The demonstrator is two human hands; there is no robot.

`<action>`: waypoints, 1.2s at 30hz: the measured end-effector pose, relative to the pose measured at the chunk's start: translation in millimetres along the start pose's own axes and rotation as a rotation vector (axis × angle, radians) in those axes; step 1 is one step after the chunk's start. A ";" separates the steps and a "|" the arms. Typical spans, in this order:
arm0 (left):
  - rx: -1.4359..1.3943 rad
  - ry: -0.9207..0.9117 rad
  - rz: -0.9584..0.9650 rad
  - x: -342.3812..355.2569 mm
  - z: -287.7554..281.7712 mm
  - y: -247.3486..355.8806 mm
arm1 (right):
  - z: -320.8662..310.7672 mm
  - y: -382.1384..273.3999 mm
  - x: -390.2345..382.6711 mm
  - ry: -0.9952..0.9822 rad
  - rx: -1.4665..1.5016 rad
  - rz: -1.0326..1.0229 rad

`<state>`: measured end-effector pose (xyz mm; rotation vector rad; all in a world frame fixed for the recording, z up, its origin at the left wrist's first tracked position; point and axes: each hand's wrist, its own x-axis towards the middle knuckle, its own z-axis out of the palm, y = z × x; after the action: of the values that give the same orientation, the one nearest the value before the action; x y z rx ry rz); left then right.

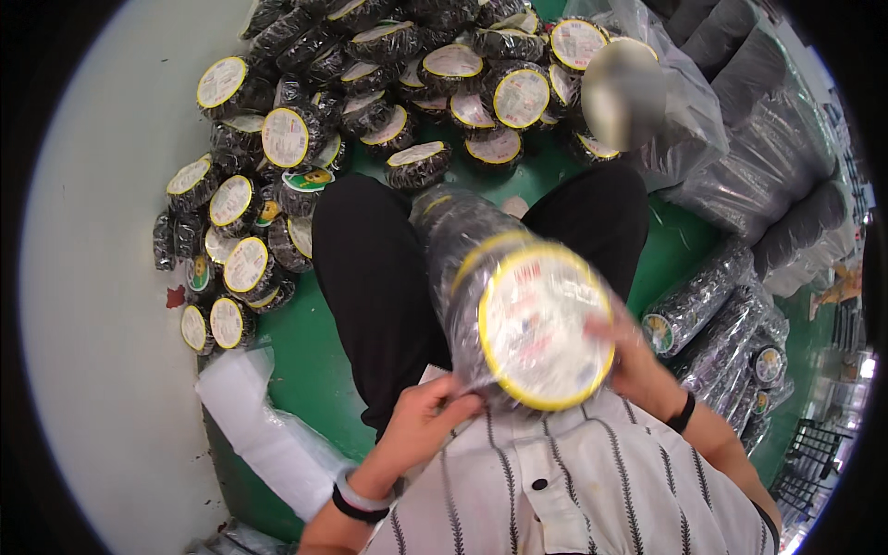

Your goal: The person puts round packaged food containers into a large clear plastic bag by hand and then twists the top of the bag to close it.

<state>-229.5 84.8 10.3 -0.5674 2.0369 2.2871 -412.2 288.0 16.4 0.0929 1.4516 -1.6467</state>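
Between my knees stands a long stack of round black packs in clear plastic (462,231), tilted with its end toward me. The end pack has a white round label (546,328) with a yellow rim. My left hand (421,425) pinches the plastic at the near left edge of this end, thumb and fingers closed together. On the opposite side, my right hand (638,361) curls round the edge of the end pack, its thumb over the label. Some of the right fingers are blurred or hidden behind the pack.
A heap of similar round packs (416,65) covers the green floor ahead and to the left. Filled plastic sleeves (712,324) lie at the right, below large bagged dark goods (758,166). White plastic sheets (268,425) lie at the left near a pale wall (102,277).
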 end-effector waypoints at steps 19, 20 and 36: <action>-0.882 -0.131 0.385 114.3 -70.6 151.9 | -147.6 -193.1 286.6 -0.097 0.128 -0.504; -0.898 -0.028 0.374 100.2 -75.9 140.5 | -155.4 -157.8 333.0 0.171 0.071 -0.296; -0.973 0.227 0.309 75.7 -60.3 166.9 | -73.6 -87.0 554.1 0.209 -0.832 -0.423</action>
<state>-328.1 -14.0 143.4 -0.5553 0.9567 3.4804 -827.8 27.2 -265.1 -0.5555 2.3272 -1.2300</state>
